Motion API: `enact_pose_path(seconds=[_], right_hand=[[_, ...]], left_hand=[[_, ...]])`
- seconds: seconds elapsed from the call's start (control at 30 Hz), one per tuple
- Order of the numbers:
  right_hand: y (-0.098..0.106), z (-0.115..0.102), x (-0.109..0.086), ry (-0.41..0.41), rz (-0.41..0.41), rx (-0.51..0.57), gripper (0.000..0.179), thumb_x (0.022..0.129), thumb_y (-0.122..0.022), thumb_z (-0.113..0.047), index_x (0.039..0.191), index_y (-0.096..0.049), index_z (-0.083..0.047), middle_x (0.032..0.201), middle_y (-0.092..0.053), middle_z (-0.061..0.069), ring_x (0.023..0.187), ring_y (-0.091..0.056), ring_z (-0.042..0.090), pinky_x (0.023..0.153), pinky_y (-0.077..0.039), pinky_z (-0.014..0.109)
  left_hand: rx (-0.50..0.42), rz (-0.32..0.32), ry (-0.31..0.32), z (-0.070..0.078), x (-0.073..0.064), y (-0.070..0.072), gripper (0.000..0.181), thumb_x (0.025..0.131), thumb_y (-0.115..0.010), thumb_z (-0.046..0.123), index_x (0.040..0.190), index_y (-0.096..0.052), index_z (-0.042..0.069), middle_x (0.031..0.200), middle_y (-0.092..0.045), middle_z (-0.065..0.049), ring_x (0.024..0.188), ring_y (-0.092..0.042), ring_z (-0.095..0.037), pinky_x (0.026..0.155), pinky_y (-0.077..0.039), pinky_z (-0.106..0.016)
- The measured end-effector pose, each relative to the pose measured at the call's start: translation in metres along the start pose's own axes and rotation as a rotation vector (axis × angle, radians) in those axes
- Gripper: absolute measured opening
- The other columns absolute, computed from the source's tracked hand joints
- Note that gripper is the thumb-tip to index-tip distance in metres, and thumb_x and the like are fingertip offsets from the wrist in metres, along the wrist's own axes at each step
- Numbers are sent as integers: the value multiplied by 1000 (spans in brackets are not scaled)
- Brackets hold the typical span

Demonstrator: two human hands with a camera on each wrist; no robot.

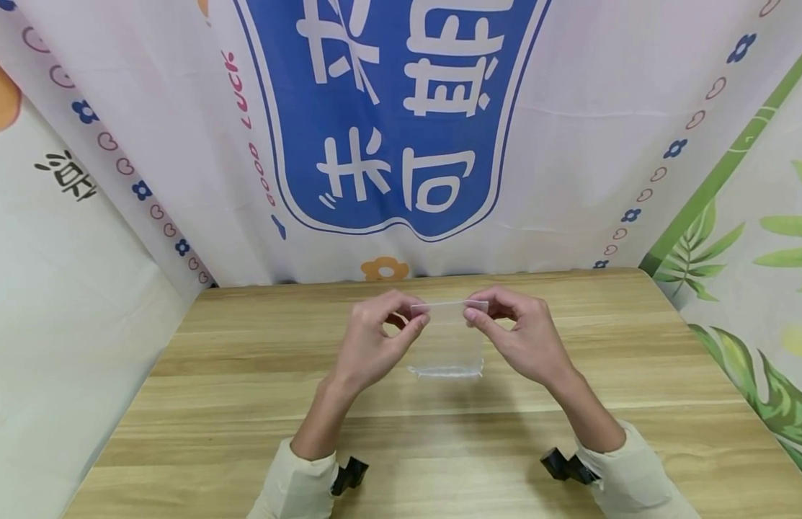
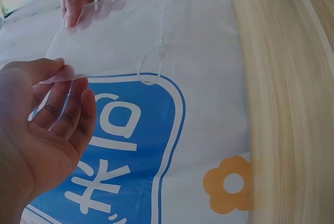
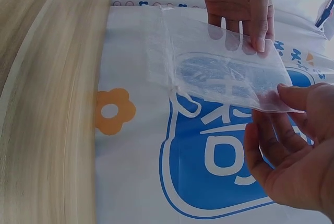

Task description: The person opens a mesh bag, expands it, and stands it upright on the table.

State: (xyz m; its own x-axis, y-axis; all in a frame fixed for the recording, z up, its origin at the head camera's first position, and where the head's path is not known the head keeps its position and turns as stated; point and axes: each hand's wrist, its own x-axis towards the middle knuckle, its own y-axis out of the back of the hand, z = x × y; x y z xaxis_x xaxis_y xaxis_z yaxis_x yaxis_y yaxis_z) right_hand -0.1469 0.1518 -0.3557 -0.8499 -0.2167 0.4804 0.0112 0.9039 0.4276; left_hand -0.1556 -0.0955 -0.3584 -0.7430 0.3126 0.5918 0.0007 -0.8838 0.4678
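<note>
A sheer white organza drawstring bag (image 1: 448,342) hangs between the two hands, flat and see-through. My left hand (image 1: 377,335) pinches its upper left corner between thumb and fingers. At the upper right corner, my right hand (image 1: 520,339) does the same. The gathered end with the drawstring (image 1: 447,372) points down toward me. In the left wrist view a loop of the white cord (image 2: 151,70) dangles from the bag's side. The right wrist view shows another cord loop (image 3: 188,106), and the fingers of both hands show through the thin mesh.
The bag is held over a wooden table (image 1: 245,404). Behind the table hangs a white cloth (image 1: 569,180) with a blue printed panel (image 1: 388,108) and an orange flower. Patterned cloths also stand at both sides. Small black devices (image 1: 350,476) are at both sleeve cuffs.
</note>
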Motion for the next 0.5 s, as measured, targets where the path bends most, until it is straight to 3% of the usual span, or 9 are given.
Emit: enact_pose_path(seconds=[0.23,0.5], right_hand=[[-3,4,0,32,22,20,8,100,-75,-5,107,-78,-7,90,-81,7,80,-77,18,59,-53,22],[-5,5,0,26,20,31,7,99,-76,-4,106,-78,-5,91,-82,6,79,-77,14,60,-55,21]], left_hand=[[0,8,-18,1,0,-1,6,98,-77,4,104,-80,4,92,-79,-9,79,-72,-17,71,-66,-28],[-4,-3,-2,2,0,-3,7,99,-76,5,104,-80,3,92,-79,-8,78,-71,-15,71,-66,-30]])
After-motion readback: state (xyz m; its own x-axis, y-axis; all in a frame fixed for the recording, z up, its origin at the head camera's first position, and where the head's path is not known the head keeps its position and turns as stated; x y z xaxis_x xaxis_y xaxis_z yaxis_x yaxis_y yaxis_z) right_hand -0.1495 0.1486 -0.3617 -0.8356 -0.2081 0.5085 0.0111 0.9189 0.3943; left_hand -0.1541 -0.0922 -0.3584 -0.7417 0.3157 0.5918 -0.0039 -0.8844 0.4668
